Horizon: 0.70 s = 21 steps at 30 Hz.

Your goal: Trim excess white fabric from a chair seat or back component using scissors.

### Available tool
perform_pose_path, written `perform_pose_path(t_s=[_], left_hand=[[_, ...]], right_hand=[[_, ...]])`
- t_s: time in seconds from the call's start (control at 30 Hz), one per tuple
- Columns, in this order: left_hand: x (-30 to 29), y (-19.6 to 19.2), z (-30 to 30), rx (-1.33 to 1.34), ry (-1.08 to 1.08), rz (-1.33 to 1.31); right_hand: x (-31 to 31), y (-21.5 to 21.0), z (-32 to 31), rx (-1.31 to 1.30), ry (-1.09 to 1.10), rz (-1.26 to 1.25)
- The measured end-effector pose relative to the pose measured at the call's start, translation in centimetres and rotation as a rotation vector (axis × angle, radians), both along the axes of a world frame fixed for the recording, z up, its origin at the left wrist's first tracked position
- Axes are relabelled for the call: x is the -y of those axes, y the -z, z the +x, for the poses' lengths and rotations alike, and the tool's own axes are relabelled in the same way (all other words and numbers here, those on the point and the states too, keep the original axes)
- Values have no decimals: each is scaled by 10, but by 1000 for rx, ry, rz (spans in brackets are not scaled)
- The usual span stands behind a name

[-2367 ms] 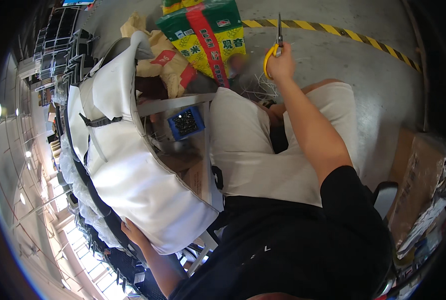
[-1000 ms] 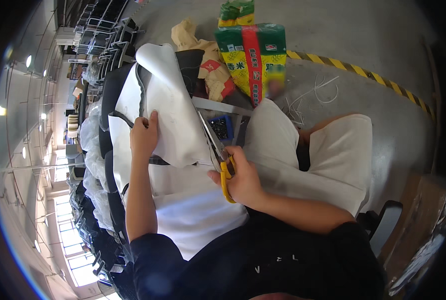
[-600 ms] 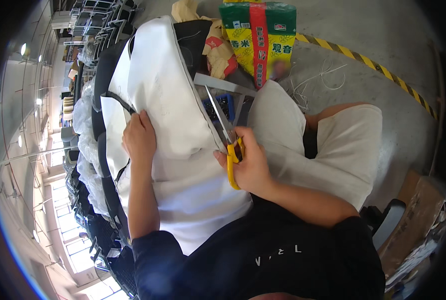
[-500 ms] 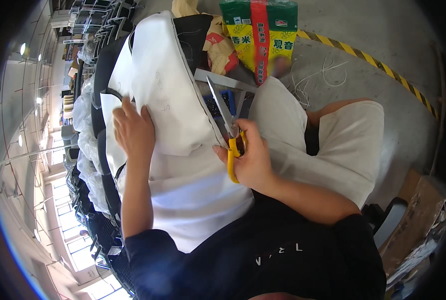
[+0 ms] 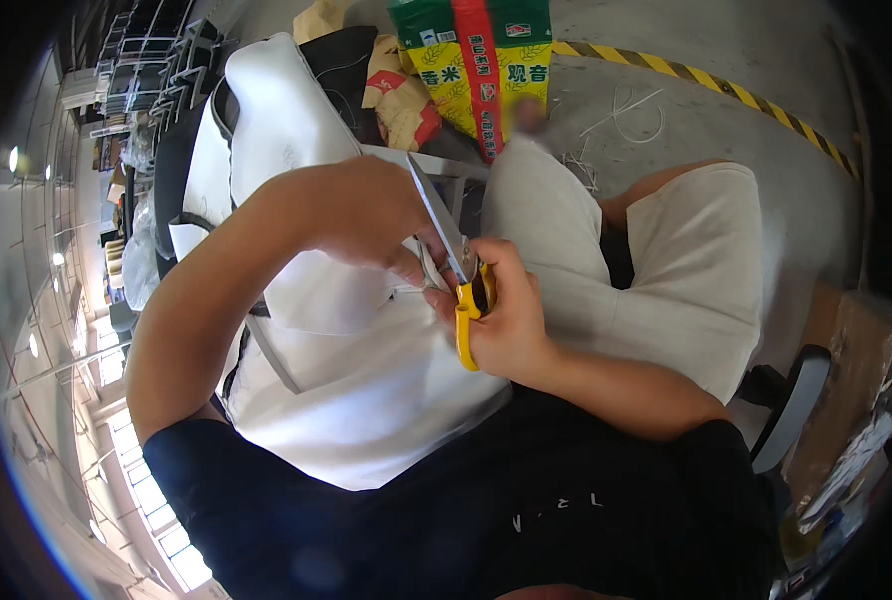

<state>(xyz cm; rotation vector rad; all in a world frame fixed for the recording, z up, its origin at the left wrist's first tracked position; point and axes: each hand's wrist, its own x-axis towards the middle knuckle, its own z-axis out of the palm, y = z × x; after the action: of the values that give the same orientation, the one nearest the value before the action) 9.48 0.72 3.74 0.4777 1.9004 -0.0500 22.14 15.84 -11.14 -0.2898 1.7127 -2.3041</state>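
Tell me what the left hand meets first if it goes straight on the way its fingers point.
Likely the yellow-handled scissors in the right hand: the left hand points right and downward in the picture, toward them. Depth is unclear, so it may be touching them now.

The bare left hand (image 5: 391, 212) moved from the left side of the smooth white cover (image 5: 346, 350) across to its right edge, just beside the yellow-handled metal scissors (image 5: 465, 292).

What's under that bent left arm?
The white cover shows on both sides of the left arm; whatever lies directly beneath is hidden, so I can't say.
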Motion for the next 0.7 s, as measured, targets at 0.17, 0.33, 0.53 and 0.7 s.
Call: perform_pose_path(t_s=[0.17,0.33,0.53,0.7], left_hand=[[36,22,4,-164,-13,397],[44,39,15,-435,-50,658],[39,37,17,-621,50,662],[40,36,21,-717,-13,723]], right_hand=[[14,18,2,196,1,-127],[6,17,-25,462,-69,-446],[3,14,-31,388,-78,-380],[-5,13,-36,363,-114,-377]])
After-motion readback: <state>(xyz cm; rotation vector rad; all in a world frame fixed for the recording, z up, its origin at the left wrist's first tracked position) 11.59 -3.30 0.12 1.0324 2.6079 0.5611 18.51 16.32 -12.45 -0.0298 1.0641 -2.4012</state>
